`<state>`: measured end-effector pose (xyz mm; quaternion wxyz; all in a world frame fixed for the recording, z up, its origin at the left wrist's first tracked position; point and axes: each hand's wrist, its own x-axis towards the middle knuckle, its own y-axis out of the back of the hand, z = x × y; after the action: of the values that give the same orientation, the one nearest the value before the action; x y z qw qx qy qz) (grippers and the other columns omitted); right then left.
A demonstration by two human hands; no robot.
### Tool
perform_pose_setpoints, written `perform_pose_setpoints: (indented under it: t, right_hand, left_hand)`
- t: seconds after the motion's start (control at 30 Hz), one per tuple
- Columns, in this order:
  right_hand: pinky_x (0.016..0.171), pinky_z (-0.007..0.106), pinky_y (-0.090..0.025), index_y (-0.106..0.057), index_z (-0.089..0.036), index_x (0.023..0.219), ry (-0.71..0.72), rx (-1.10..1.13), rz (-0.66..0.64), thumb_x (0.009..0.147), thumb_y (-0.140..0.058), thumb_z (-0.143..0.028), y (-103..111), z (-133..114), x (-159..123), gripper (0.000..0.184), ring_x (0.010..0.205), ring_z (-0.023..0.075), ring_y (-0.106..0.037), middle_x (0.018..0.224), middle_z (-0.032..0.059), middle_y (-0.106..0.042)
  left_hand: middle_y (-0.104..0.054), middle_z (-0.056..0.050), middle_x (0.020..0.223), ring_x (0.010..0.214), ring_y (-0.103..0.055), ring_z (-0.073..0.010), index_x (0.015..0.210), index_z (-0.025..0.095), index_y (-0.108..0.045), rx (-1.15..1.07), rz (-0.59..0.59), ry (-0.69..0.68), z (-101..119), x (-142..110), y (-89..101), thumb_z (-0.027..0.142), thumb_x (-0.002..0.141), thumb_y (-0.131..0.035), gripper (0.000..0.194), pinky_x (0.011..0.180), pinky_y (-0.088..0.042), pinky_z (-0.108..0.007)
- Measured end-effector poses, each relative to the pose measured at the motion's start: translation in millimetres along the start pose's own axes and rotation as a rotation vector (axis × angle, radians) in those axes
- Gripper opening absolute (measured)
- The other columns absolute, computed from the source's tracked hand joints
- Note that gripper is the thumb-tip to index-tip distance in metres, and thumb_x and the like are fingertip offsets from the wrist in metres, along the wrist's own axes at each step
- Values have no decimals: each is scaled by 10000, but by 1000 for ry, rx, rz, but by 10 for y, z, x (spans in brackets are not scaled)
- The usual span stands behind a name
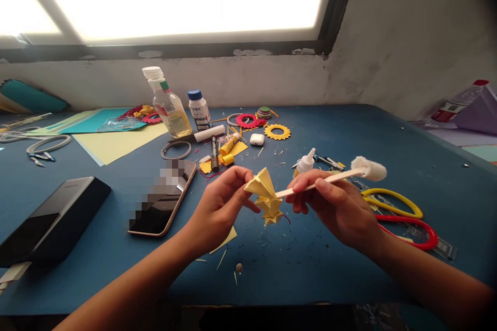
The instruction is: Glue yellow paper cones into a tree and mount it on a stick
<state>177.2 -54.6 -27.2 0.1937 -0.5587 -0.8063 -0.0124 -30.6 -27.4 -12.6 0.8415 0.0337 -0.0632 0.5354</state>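
Observation:
My left hand (221, 207) pinches a folded yellow paper piece (266, 196) above the blue table (310, 258). My right hand (334, 204) is closed on a thin wooden stick (330, 178) whose near end touches the yellow paper. The stick's far end carries a white wad (370, 168). Both hands hover near the table's front middle, a few centimetres apart.
A phone (163, 201) and a black box (50, 222) lie to the left. Yellow and red scissors (404, 217) lie to the right. Behind the hands stand a small glue bottle (306, 161), an oil bottle (169, 106), a white jar (199, 108), markers, paper rings and coloured sheets (112, 145).

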Motion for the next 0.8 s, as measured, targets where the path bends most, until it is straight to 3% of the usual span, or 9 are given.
perform_pose_setpoints:
  t: [0.6,0.8]
  right_hand:
    - [671,174,-489,-700,-225,944,32,9,24,978,-432,-311,-2,-8,-21,283,736,95,-596,835,12,-649]
    - [687,184,-484,-688,-237,970,34,-14,-30,985,-419,-303,-17,3,-22,277,756,99,-586,873,11,-668]
  left_hand:
    - [-552,-16,813,749,-572,-125,877,140,-544,-85,-65,-34,-14,-5,4,339,819,-657,236,624,-586,-230]
    - [-571,-11,785,720,-583,-114,860,142,-558,-119,-77,-41,-12,2,0,338,822,-659,223,616,-552,-200]
